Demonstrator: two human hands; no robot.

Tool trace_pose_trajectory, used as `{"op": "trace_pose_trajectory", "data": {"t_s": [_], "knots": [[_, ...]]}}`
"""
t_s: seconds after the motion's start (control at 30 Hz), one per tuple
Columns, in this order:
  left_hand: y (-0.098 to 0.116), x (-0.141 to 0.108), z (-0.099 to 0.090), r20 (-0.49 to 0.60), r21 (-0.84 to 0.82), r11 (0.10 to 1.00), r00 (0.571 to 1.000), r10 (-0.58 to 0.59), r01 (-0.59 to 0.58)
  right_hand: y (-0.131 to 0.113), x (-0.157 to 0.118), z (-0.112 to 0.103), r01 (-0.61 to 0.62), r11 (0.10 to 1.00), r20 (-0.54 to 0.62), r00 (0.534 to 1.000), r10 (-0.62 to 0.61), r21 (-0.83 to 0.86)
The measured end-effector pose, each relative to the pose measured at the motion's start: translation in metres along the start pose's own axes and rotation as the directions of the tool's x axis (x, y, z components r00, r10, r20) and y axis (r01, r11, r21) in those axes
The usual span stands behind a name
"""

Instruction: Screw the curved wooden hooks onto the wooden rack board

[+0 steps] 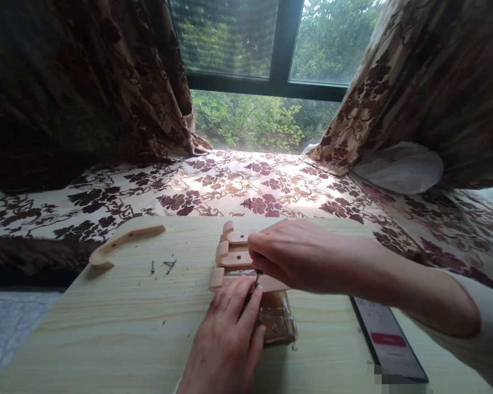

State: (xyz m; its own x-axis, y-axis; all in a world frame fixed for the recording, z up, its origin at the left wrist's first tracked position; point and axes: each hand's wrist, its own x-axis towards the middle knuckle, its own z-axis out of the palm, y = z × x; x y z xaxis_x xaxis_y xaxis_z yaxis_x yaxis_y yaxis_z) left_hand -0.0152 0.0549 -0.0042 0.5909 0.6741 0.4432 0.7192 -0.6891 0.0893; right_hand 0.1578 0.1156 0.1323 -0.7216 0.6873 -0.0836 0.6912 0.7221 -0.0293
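Observation:
A row of three curved wooden hooks [230,258] lies side by side on the pale wooden table. My left hand [230,328] presses on the nearest hook [217,278], its fingertips around the spot where a thin metal shaft [257,280] stands upright. From above, my right hand [283,254] is closed around what looks like a screwdriver; its handle is hidden in the fist. Dark screws show in the two farther hooks. Under the near hook sits a brown block wrapped in clear plastic [277,323].
Another curved wooden hook [127,236] lies at the left of the table [107,328]. Several loose screws [170,265] and small shavings are near it. A phone [388,339] with a lit screen lies beneath my right forearm. Behind are a floral cloth [246,186], curtains and a window.

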Motion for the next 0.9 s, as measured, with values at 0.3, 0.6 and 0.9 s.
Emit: {"op": "trace_pose_trajectory", "data": {"t_s": [0.3, 0.6, 0.9], "knots": [[0.001, 0.001, 0.001, 0.017, 0.012, 1.0, 1.0, 0.007, -0.007, -0.004, -0.002, -0.011, 0.066, 0.998, 0.023, 0.998, -0.066, 0.009], [0.001, -0.002, -0.001, 0.05, 0.002, 1.0, 0.999, -0.011, 0.011, -0.004, 0.003, -0.001, -0.044, 0.997, -0.026, 0.999, 0.043, -0.055], [0.001, 0.0, 0.0, 0.064, 0.01, 1.0, 0.998, -0.005, 0.004, -0.009, -0.002, -0.014, 0.069, 0.998, 0.069, 0.995, -0.068, 0.0]]}}
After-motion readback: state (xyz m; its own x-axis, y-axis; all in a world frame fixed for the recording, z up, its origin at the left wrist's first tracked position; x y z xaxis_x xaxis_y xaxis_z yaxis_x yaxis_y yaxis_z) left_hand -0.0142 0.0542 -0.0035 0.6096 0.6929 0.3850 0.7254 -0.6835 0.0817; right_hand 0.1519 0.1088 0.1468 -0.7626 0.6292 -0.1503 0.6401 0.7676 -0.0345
